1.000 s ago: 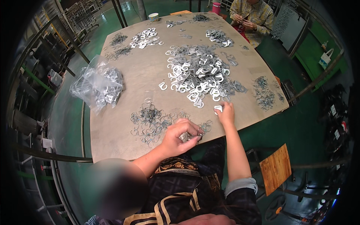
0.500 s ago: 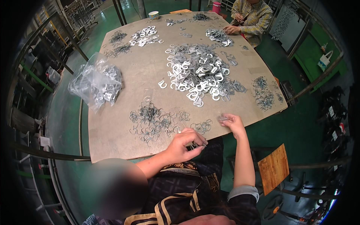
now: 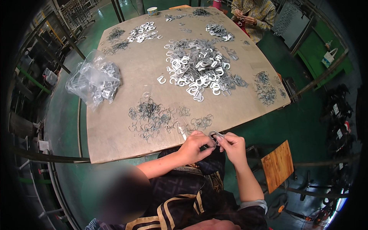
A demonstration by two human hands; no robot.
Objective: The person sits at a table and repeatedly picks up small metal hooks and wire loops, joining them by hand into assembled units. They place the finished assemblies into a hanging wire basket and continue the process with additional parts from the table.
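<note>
Over the table's near edge, above my lap, my two hands have come together. My right hand (image 3: 234, 148) pinches a silver metal hook (image 3: 217, 133), its curved end sticking up past the fingertips. Close against it, my left hand (image 3: 193, 148) is closed with thumb and fingers pressed together; what lies in them is too small and covered to name. Just beyond my hands is a loose heap of thin bent wire clips (image 3: 150, 115), with a smaller cluster of clips (image 3: 202, 121) nearer my fingers. A large pile of flat silver hooks (image 3: 199, 65) covers the middle of the table.
On the brown table (image 3: 134, 80), a clear plastic bag (image 3: 94, 80) of metal parts sits left. More clips (image 3: 265, 90) lie right, and smaller hook piles (image 3: 143, 32) stand farther back near a paper cup (image 3: 152, 11). Across the table a person (image 3: 255, 17) works; a wooden stool (image 3: 278, 166) stands right.
My right hand has moved from over the table edge down and left to meet my left hand, bringing the hook. Across the table, the person's hands have lifted off the hook pile.
</note>
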